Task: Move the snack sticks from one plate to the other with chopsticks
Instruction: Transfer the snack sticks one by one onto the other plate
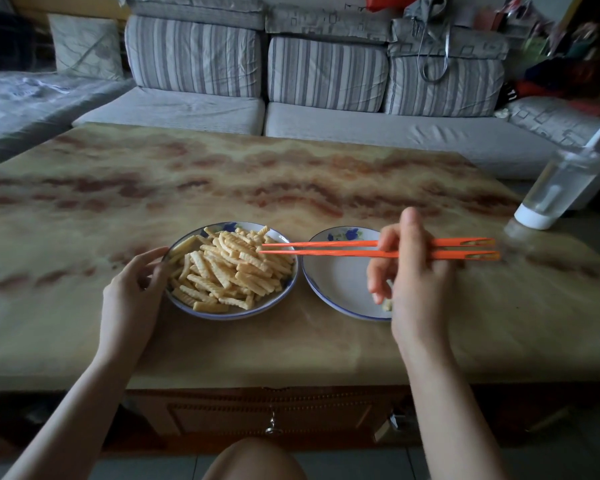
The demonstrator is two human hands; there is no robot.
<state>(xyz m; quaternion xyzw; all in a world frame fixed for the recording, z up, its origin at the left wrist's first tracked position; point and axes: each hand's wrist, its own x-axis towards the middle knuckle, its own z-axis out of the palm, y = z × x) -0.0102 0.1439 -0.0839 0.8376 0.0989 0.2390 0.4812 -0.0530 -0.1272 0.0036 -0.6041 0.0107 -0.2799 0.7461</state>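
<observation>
Full plate left of second plate, bottle far right on table

Marbled tan table before a grey striped-cushion sofa, dim light

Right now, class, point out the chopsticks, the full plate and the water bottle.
chopsticks (326, 243), head view, middle of the upper stick's shaft.
full plate (236, 314), head view, bare near rim.
water bottle (561, 188), head view, clear body.
</observation>
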